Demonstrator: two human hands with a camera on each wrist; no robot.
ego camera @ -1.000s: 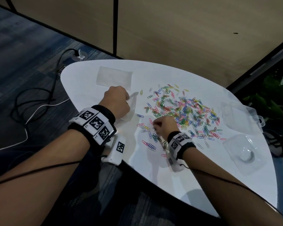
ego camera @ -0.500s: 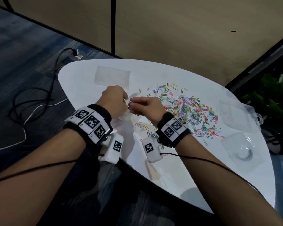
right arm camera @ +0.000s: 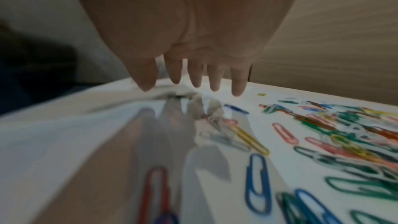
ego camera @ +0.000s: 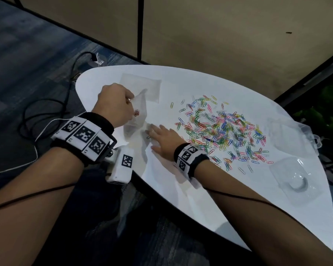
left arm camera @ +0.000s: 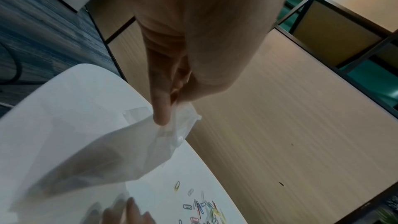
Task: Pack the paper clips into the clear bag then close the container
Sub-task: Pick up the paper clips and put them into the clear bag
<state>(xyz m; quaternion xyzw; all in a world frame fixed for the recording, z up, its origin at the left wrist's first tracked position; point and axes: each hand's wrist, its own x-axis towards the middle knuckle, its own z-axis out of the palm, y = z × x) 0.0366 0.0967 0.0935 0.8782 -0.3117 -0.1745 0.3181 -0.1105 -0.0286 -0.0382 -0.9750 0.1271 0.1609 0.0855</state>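
My left hand (ego camera: 116, 103) pinches the top edge of a small clear bag (ego camera: 137, 116) and holds it up off the white table (ego camera: 181, 189); the pinch shows in the left wrist view (left arm camera: 165, 108) on the bag (left arm camera: 107, 151). A few clips show through the bag's side. My right hand (ego camera: 161, 139) lies flat with straight, spread fingers (right arm camera: 196, 77) just above the table, between the bag and the heap of coloured paper clips (ego camera: 219, 131), whose nearest clips (right arm camera: 323, 134) lie to its right.
A second clear bag (ego camera: 140, 86) lies flat at the table's far side. A clear plastic container (ego camera: 294, 183) and its lid (ego camera: 290, 137) sit at the right edge. Cables (ego camera: 46, 116) trail over the carpet at the left.
My right hand brought clips from the heap to the bag's mouth, then dropped flat beside the bag with fingers spread. My left hand lifted the bag higher.
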